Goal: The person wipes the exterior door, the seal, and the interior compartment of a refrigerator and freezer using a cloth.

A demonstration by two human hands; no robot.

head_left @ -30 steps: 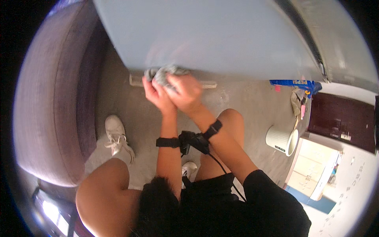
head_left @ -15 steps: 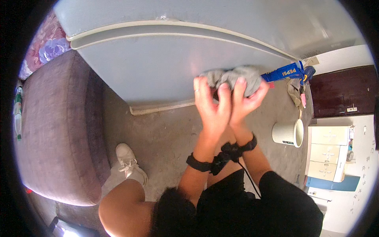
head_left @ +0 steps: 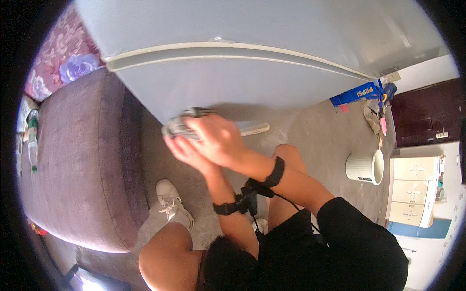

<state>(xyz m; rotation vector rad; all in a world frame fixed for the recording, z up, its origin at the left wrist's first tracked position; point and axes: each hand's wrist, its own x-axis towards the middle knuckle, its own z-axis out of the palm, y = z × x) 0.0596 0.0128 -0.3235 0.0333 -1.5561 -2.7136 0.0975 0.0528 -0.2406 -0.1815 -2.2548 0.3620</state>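
Note:
A crumpled grey cloth (head_left: 178,128) is bunched against the lower left of a pale grey refrigerator door (head_left: 194,82). My left hand (head_left: 190,154) is closed on the cloth from below. Over it lies my right hand (head_left: 221,138), overlapping the left and with its fingers closed on the same cloth. Some of the fingertips are hidden in the folds, and motion blurs them a little. Both wrists wear black straps (head_left: 228,208) with a dark cable.
A purple-grey padded seat (head_left: 82,160) stands at the left, a green-labelled bottle (head_left: 32,138) on its far side. To the right are a white bin (head_left: 358,166), a blue bag (head_left: 357,93) and a dark red door (head_left: 427,111). My shoe (head_left: 168,196) rests on the grey floor.
Both hands have swept left and slightly down across the refrigerator door with the cloth. The right hand now lies over the left instead of beside it. The view has shifted slightly.

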